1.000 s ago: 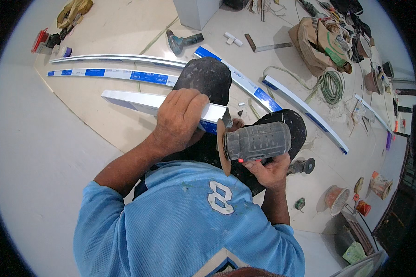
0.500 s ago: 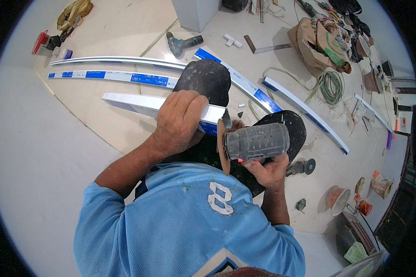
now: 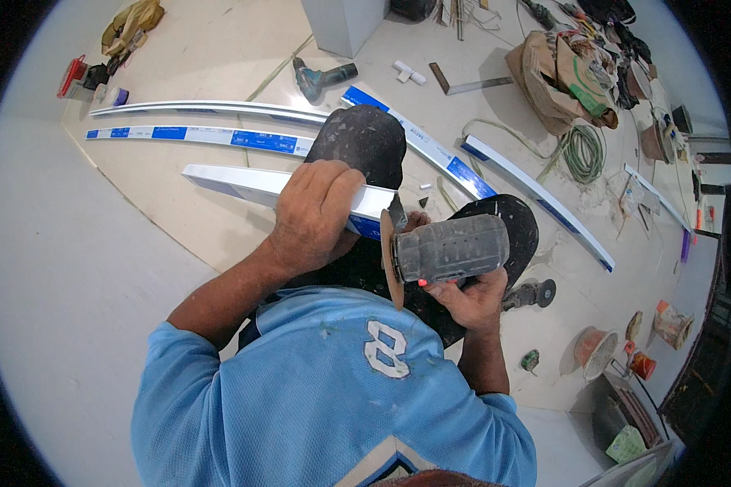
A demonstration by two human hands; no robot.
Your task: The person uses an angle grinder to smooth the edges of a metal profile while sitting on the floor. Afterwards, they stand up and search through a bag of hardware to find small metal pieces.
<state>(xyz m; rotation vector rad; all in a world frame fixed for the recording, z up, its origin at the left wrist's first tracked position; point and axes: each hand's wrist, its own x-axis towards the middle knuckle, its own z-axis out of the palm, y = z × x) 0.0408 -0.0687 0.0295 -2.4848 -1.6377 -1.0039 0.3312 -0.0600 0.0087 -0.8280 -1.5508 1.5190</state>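
Note:
My left hand (image 3: 317, 207) is wrapped over a long white box-section profile (image 3: 244, 183) with blue film on its side, held across my left knee. In my right hand (image 3: 475, 300) is a dusty grey angle grinder (image 3: 455, 247), gripped from below. Its thin brown cutting disc (image 3: 391, 260) stands upright at the profile's right end, touching or very close to it. A bent flap of metal (image 3: 398, 213) shows at that end. The fingertips of my right hand are partly hidden under the grinder body, and whether the disc spins cannot be told.
More blue-and-white profiles (image 3: 195, 136) lie on the tiled floor. Ahead are a cordless drill (image 3: 321, 79) and a metal square (image 3: 471, 84). A coiled cable (image 3: 583, 154) lies by a paper sack (image 3: 544, 81). Beside my right knee rests another grinder-like tool (image 3: 529, 294); buckets (image 3: 594, 349) stand farther right.
Hardly anything differs. The profile's far left end has shifted very slightly to the right, while both hands and the grinder keep practically the same position.

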